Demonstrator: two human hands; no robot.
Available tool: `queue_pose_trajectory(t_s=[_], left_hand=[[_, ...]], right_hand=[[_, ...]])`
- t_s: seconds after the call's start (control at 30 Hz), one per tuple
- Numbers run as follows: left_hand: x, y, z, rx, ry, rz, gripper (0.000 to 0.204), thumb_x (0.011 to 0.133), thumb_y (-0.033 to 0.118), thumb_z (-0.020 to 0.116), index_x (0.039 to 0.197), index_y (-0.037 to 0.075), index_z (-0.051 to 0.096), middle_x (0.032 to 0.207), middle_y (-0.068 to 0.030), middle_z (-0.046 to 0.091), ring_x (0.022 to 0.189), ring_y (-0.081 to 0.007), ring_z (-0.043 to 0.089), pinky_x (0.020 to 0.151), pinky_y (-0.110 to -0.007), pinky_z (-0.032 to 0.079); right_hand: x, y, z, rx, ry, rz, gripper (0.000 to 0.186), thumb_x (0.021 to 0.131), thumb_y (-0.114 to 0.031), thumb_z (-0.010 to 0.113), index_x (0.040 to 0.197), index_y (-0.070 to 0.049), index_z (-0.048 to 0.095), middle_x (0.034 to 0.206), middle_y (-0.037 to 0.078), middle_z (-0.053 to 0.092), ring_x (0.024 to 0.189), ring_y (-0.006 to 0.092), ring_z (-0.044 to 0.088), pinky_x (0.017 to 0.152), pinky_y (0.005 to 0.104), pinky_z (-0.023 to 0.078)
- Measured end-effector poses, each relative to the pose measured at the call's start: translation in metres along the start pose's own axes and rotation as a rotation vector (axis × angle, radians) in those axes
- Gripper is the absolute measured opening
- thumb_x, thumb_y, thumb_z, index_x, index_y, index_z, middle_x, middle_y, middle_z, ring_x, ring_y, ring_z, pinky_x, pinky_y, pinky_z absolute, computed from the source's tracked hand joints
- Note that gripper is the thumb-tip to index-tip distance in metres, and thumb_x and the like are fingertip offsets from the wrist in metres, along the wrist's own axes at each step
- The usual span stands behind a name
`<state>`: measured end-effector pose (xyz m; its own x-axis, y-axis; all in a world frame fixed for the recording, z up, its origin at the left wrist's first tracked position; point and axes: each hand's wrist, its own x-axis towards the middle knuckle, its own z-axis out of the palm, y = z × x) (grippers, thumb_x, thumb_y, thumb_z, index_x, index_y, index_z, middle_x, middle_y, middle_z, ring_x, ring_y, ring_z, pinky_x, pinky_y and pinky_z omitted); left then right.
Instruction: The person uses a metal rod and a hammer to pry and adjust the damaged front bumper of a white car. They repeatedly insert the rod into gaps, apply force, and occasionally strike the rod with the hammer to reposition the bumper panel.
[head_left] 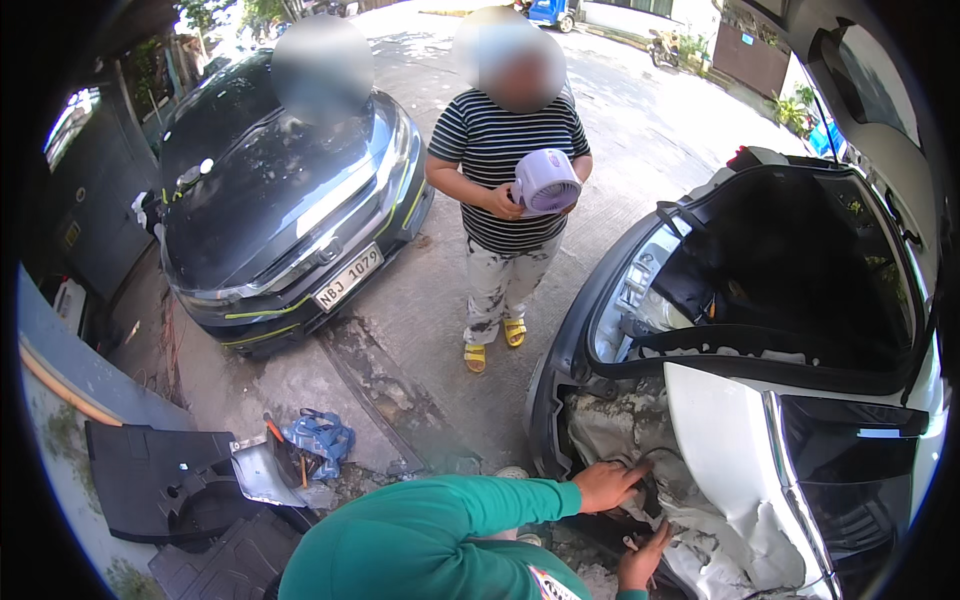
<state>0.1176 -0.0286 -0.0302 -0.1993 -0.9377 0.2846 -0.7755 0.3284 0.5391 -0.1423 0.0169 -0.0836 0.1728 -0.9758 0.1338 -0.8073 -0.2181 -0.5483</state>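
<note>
Both my hands are at the damaged rear corner of a white car (715, 420), at the lower right. My left hand (608, 487) reaches in from the left in a green sleeve (500, 500). Its fingers stretch toward a dark gap beside the crumpled body panel (622, 430), close to a thin dark strip. Nearer to me, my right hand (642, 562) is closed around a slim, pale-ended object (630, 543), too small to name. Its fingertips lie against the dented white sheet metal (735, 545). Inside the gap, details are hidden in shadow.
A person in a striped shirt (510, 150) stands ahead, holding a lilac portable fan (546, 182). A dark car (290, 210) is parked at left. Black trim panels (150, 480), a silver panel piece (265, 475) and a blue bag (320, 440) lie lower left. The car's tailgate (870, 70) is raised.
</note>
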Motion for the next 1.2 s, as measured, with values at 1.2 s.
queue_pose_trajectory(t_s=[1.2], left_hand=[[-0.156,-0.045,-0.020,0.126,-0.563,-0.645,0.031,0.087,0.029,0.074,0.111,0.010,0.072,0.101,-0.0214,0.074,0.099,-0.0431,0.069,0.088,-0.052,0.055]], right_hand=[[-0.209,0.142,-0.036,0.064,-0.456,0.560,0.027,0.097,-0.017,0.059,0.121,-0.005,0.066,0.105,0.029,0.070,0.102,0.0486,0.066,0.086,0.0519,0.053]])
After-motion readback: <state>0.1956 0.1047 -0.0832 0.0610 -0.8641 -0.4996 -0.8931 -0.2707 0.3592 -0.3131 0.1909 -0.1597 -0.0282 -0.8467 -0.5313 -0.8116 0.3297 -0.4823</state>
